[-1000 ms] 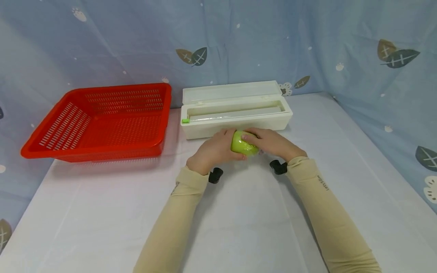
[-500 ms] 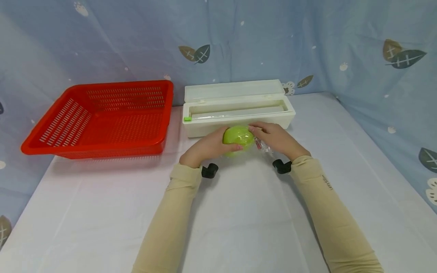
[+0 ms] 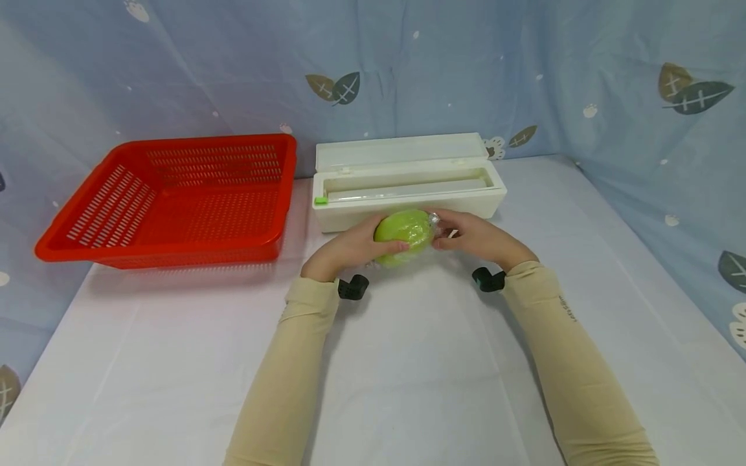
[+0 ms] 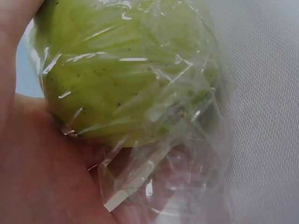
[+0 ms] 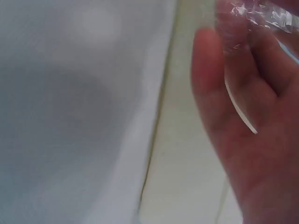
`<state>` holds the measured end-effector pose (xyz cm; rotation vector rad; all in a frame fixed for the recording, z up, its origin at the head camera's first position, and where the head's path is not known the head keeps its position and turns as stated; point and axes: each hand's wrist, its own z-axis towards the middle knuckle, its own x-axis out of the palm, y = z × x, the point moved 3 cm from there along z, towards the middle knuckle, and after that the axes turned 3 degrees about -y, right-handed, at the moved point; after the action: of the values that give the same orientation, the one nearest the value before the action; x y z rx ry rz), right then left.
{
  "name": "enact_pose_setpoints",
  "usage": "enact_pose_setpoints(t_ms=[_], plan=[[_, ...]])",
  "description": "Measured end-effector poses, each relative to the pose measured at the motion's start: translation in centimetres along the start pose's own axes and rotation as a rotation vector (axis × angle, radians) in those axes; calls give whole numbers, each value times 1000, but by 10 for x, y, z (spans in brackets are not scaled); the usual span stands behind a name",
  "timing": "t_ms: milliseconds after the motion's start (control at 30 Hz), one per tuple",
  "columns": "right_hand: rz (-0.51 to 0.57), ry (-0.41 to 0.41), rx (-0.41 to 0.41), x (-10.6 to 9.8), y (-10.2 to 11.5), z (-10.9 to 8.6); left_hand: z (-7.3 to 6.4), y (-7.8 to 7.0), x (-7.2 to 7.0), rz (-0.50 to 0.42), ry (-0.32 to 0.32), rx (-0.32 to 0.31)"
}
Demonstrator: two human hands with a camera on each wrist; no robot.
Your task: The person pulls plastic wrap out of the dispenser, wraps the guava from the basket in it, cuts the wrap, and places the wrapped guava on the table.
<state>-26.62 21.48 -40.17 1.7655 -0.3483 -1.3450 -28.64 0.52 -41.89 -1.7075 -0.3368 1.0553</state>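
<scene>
A green apple (image 3: 403, 228) in clear cling film is held up in front of the white box in the head view. My left hand (image 3: 344, 251) grips it from the left, thumb across the near side. The left wrist view shows the apple's speckled skin (image 4: 107, 84) under creased film, with loose film (image 4: 177, 182) hanging below it over the palm. At the apple's right end, my right hand (image 3: 480, 239) pinches a bunched tuft of cling film (image 3: 434, 221). In the right wrist view, crinkled film (image 5: 240, 9) lies at the right fingertips.
Behind the hands stands a white cling film dispenser (image 3: 408, 213), lid (image 3: 402, 150) raised, a roll (image 3: 408, 189) inside and a green slider (image 3: 321, 200) at its left end. A red plastic basket (image 3: 192, 255) sits at the left. A patterned curtain (image 3: 443, 71) backs the white table (image 3: 419, 362).
The left hand has shifted left with the apple, which has turned and shows more of itself. The right hand has moved off the apple's side to the film at its right end.
</scene>
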Motion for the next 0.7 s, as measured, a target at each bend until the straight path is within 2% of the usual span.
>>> enact_pose_setpoints(t_ms=[167, 333, 433, 533, 600, 700], plan=[[-242, -137, -20, 4, 5, 4, -3, -1, -3, -13, 31, 0], [-338, -182, -38, 9, 12, 5, -12, -13, -9, -28, 48, 9], [-371, -175, -58, 11, 16, 5, -18, -22, -13, -29, 56, -19], [-364, -184, -89, 12, 19, 4, -20, -23, -16, -32, 62, -25], [-344, -218, -127, 11, 20, 3, -20, -21, -17, -42, 64, -22], [-332, -275, -199, 9, 21, 1, -17, -13, -18, -106, 78, -16]])
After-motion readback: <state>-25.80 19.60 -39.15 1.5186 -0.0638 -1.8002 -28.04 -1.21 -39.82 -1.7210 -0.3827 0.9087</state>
